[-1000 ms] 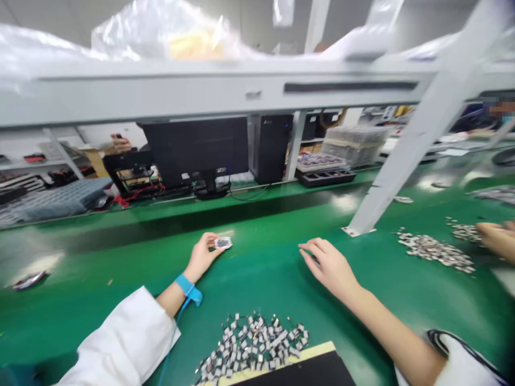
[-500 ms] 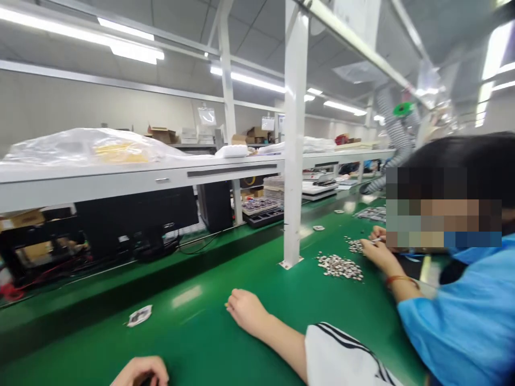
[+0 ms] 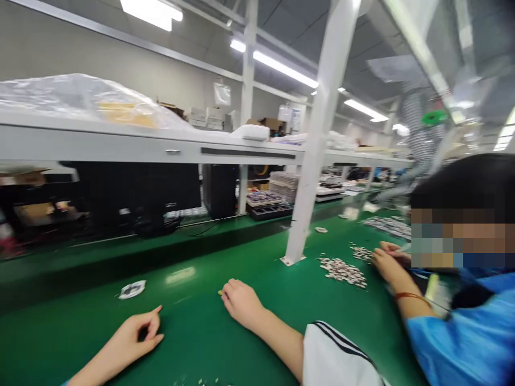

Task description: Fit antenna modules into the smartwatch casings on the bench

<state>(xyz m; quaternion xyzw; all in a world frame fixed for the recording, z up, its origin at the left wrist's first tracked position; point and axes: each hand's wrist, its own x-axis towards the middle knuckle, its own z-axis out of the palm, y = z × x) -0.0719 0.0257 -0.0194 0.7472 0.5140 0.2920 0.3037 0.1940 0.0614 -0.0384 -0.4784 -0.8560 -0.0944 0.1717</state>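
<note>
My left hand (image 3: 134, 338) is low at the left above the green tabletop (image 3: 189, 332). Its thumb and forefinger curve toward each other with a gap at the tips, and I see nothing between them. Just beyond it lies a small whitish piece with dark patches (image 3: 132, 289). My right hand (image 3: 243, 301), below a white sleeve with black stripes, rests near the tabletop with its fingers curled. A tiny yellow thing (image 3: 220, 292) shows at its fingertips; its kind is too small to make out.
A white post (image 3: 308, 203) rises beyond my right hand. To its right is a heap of small pale parts (image 3: 344, 272). A co-worker in a blue sleeve (image 3: 462, 332) sits at the right. A shelf (image 3: 140, 145) runs along the back; stacked trays (image 3: 269, 206) stand beneath it.
The view has tilted and shifted. My left hand has come further into view, moving up and forward, its fingers more spread. My right hand remains curled in about the same place.
</note>
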